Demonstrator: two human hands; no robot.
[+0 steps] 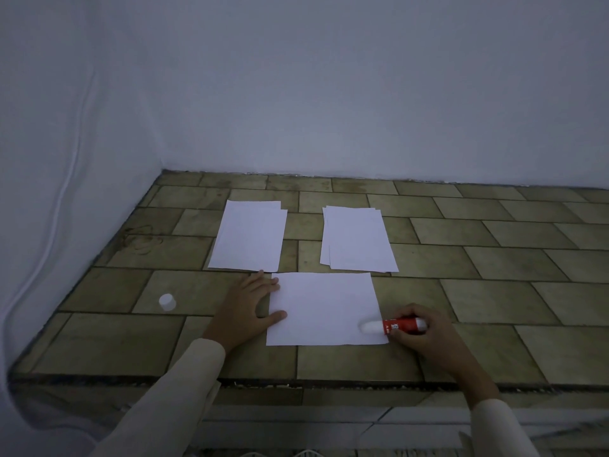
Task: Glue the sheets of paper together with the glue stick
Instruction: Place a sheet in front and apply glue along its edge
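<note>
A single white sheet point(324, 308) lies flat near the front of the tiled counter. My left hand point(245, 305) rests flat with fingers spread, pressing the sheet's left edge. My right hand point(420, 334) grips a red glue stick point(400, 325), held sideways with its white tip touching the sheet's lower right corner. The stick's white cap point(167, 302) stands by itself to the left. Behind the sheet lie two small stacks of white paper, one at the left point(248, 237) and one at the right point(357, 240).
The tiled counter point(494, 258) meets white walls at the back and left. Its front edge point(296, 384) runs just below my wrists. A white cable point(62, 199) hangs down the left wall.
</note>
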